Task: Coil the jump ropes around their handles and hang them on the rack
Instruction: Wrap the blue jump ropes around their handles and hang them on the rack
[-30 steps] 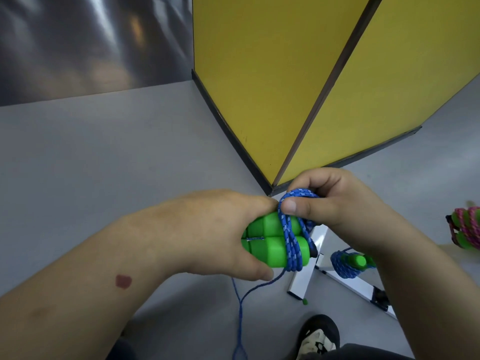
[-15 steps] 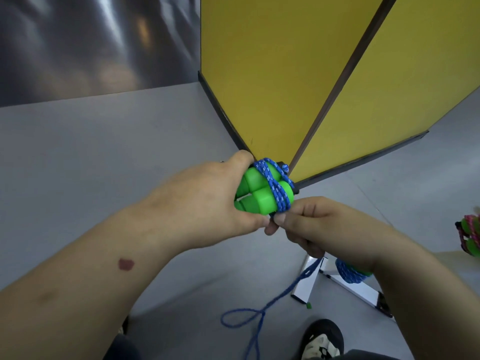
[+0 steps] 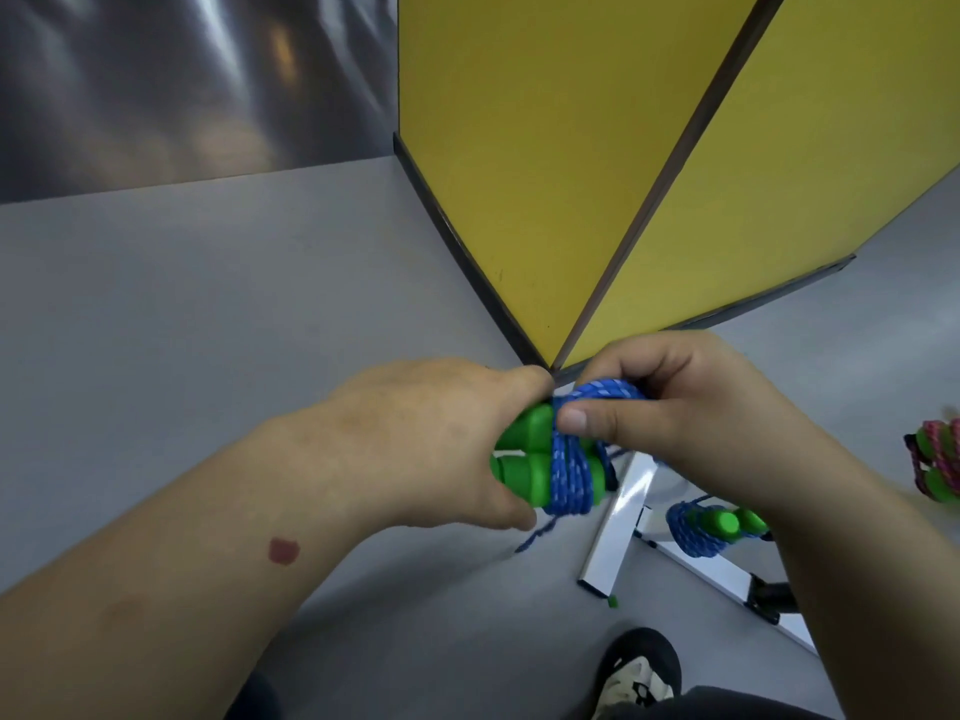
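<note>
While the left hand (image 3: 436,439) grips the pair of green handles (image 3: 524,454) side by side, its fingers curled over their near ends and its thumb tucked under them, the right hand (image 3: 696,418) meets it from the other side, so that the two hands are close together over the same bundle. The blue rope (image 3: 569,472), flecked with white, is wound in several tight turns round the far part of both handles, and a further loop of it arches up over the bundle between the right thumb and the curled right fingers, which pinch it there. A short loose end of the same rope hangs below the left thumb, blurred against the grey floor (image 3: 218,324). The bundle is held in the air above the floor, in front of the corner where two yellow panels (image 3: 519,148) with dark edging meet. Below the right forearm stands a white metal rack frame (image 3: 618,532), and a second coiled jump rope (image 3: 711,524), blue cord on green handles, sits at it; whether it hangs from the frame or lies against it I cannot tell. At the far right edge a pink-corded bundle (image 3: 937,467) with green handles shows, partly cut off. A dark shoe (image 3: 641,672) with a pale upper sits at the bottom edge.
</note>
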Demonstrator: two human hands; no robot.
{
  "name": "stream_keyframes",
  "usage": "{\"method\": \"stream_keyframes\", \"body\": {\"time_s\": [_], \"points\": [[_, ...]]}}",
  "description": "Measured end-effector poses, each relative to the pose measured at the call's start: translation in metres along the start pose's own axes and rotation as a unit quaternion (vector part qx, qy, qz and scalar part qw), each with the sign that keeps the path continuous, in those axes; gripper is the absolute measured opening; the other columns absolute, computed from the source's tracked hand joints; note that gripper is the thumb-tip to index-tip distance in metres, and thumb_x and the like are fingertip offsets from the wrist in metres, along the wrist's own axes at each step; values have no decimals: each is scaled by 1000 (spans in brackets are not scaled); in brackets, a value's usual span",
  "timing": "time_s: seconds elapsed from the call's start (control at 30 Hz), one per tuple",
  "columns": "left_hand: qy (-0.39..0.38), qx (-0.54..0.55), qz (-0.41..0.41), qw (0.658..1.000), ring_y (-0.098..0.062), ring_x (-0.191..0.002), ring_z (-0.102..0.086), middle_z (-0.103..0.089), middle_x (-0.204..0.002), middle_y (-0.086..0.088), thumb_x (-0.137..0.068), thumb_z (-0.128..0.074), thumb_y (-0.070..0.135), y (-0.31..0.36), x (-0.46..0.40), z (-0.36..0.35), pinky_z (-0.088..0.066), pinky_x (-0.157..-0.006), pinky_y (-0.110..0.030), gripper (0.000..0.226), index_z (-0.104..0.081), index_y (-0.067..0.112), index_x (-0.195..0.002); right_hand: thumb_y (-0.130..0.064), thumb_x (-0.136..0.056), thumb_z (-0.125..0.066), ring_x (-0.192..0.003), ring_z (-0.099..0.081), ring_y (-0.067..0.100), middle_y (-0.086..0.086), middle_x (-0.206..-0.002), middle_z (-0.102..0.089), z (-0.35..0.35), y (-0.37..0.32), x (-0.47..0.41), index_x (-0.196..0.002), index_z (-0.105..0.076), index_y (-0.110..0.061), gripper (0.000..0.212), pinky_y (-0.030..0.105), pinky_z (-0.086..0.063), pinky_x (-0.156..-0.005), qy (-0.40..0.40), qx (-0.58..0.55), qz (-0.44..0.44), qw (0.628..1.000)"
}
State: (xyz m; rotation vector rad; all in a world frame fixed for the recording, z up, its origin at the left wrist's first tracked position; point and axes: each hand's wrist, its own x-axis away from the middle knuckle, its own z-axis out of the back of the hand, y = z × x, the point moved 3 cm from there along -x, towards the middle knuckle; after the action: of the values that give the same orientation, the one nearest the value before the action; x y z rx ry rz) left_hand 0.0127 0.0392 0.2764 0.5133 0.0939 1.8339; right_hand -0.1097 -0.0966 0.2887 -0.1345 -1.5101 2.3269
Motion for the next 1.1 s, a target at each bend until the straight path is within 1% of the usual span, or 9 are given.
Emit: {"method": "stream_keyframes", "body": {"time_s": [0.17,0.27,0.37,0.5,0.57,0.6,0.7,0.9,1.1], "points": [[-19,37,-34,999,-3,-70,-54,-54,-82,16,-71,-77,67,8,2,2,-40,-55,-25,57,-41,52,-113,-27,-71,-81,-64,-67,24,18,-74,-72,0,17,-5,-80,-72,-1,29,33,-53,-59,27,-96,-65,993],[-9,60,-38,997,-1,-68,-56,-57,-80,17,-70,-79,67,6,2,4,-40,-55,-23,57,-43,52,-112,-31,-75,-82,-71,-64,34,30,-80,-68,-6,28,-7,-84,-71,-1,33,42,-51,-68,30,-178,-128,975],[1,96,-35,995,0,-70,-59,-60,-82,18,-66,-80,68,6,2,6,-45,-57,-24,58,-41,52,-106,-27,-79,-81,-72,-68,32,22,-84,-73,-8,32,-8,-87,-72,-6,25,43,-57,-75,19,-255,-177,950],[43,162,-12,986,3,-72,-61,-63,-86,18,-64,-82,67,6,4,12,-50,-60,-25,61,-42,50,-108,-21,-80,-76,-78,-64,39,26,-88,-69,-12,42,-10,-91,-73,0,24,52,-53,-86,39,-295,-210,931],[89,182,7,979,1,-73,-61,-63,-89,15,-66,-81,67,4,4,16,-54,-63,-29,62,-41,46,-109,-8,-89,-61,-63,-47,37,23,-73,-56,-15,45,-10,-82,-65,5,15,38,-43,-65,50,-272,-217,936],[116,184,18,976,-1,-74,-61,-63,-90,14,-67,-80,67,2,3,19,-56,-66,-33,63,-40,44,-110,-4,-94,-54,-57,-37,29,17,-65,-48,-17,47,-10,-72,-62,-1,24,32,-32,-58,48,-254,-218,941],[173,156,65,970,-7,-74,-61,-61,-88,11,-71,-77,67,-9,2,23,-55,-65,-39,62,-39,39,-111,-18,-103,-48,-51,-26,14,4,-60,-40,-22,38,-7,-67,-67,-18,41,30,-21,-52,6,-164,-213,963],[173,55,113,977,-10,-72,-52,-44,-90,10,-68,-74,71,-24,-5,15,-37,-54,-30,58,-37,40,-100,-41,-98,-54,-53,-37,9,-9,-59,-42,-19,5,3,-92,-72,-22,27,30,-35,-54,-65,112,-117,985],[117,15,87,989,-9,-74,-52,-44,-91,11,-63,-75,74,-19,-7,11,-44,-58,-31,60,-41,42,-100,-40,-84,-74,-56,-49,19,0,-62,-58,-8,-9,6,-81,-72,-22,18,39,-42,-53,-15,121,-23,992]]}}
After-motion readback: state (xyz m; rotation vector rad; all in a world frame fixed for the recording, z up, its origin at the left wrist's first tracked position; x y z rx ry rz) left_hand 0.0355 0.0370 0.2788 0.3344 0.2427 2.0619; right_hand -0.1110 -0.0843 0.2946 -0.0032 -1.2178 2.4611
